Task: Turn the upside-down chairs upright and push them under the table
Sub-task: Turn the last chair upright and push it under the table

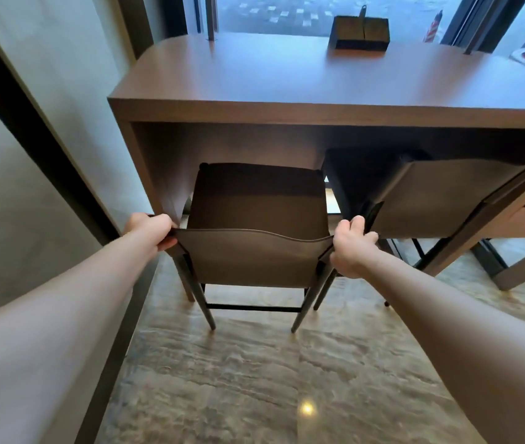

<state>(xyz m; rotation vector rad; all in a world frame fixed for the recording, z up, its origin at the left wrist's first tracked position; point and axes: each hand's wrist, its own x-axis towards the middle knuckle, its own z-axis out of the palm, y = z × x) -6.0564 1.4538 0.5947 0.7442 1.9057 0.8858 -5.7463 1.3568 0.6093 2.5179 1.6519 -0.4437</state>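
Observation:
A brown chair [248,257] stands upright on its legs at the left end of the wooden table [287,81], its seat partly under the tabletop. My left hand [150,229] grips the left top corner of its backrest. My right hand [352,245] grips the right top corner. A second brown chair [440,197] stands upright to the right, pushed under the table, its backrest close to my right hand.
A dark box [359,32] sits at the table's far edge by the window. A wall with a dark trim strip [46,149] runs close on the left. The table's side panel [155,174] stands beside the left chair. Marble-look floor [254,379] lies behind the chairs.

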